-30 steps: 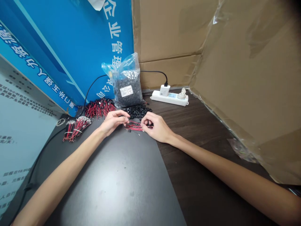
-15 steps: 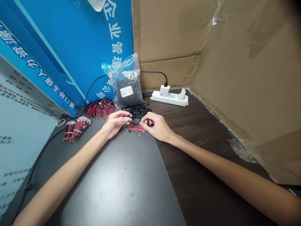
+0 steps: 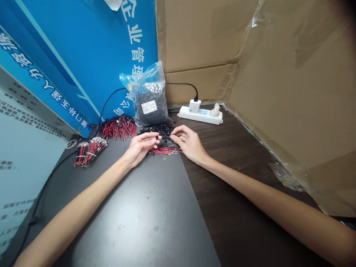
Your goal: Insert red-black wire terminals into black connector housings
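Note:
My left hand (image 3: 143,147) pinches a small black part (image 3: 157,137) between thumb and fingertips. Close to its right, my right hand (image 3: 187,142) has thumb and index finger pressed together; what they hold is too small to make out. Behind the fingertips lies a pile of small black parts (image 3: 164,129). Several thin red and black wires (image 3: 164,150) lie loose on the dark grey surface just below the hands. A larger heap of red and black wires (image 3: 119,128) with black ends is to the left of my left hand.
Wire bundles (image 3: 90,151) tied with bands lie at the left. Behind the pile stands a clear bag (image 3: 151,105) of black parts. A white power strip (image 3: 200,115) with a plugged-in charger is at the back right. Cardboard (image 3: 289,92) walls the right side.
My left hand has moved slightly right, with the black part at its fingertips. My right hand has shifted a little up, and its fingers have come nearer the black pile.

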`<state>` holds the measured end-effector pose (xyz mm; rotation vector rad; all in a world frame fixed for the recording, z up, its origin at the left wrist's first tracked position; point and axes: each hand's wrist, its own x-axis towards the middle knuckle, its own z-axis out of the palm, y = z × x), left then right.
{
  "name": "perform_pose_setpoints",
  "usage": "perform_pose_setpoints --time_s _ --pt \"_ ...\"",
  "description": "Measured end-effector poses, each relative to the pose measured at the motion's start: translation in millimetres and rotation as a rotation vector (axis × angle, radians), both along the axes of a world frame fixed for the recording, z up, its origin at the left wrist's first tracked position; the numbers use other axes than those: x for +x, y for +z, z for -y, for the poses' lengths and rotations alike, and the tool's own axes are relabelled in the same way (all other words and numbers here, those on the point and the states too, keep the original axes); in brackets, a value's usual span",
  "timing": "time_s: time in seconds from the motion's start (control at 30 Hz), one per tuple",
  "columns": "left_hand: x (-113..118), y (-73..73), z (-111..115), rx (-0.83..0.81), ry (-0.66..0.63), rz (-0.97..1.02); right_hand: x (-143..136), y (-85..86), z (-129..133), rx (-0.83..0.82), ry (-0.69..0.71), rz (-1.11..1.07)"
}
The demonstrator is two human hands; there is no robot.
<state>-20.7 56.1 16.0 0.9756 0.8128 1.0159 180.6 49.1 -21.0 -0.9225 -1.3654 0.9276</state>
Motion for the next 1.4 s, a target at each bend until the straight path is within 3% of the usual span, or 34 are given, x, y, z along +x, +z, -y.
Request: perform_pose_setpoints --time_s 0.27,0.63,1.13,1.4 --pt "4 -3.2 5 0.055 0.077 -0.117 0 6.2 5 -0.079 0.063 -0.041" --pt "7 -10.9 6 0.261 0.111 -0.277 2 12.6 6 -0.231 0.126 -0.116" --pt "10 -13.1 11 0.45 0.162 -0.393 6 13.5 6 -0.165 0.171 -0.047" --pt "12 -11.0 14 0.44 0.154 -0.411 6 13.5 6 -0.156 0.163 -0.048"
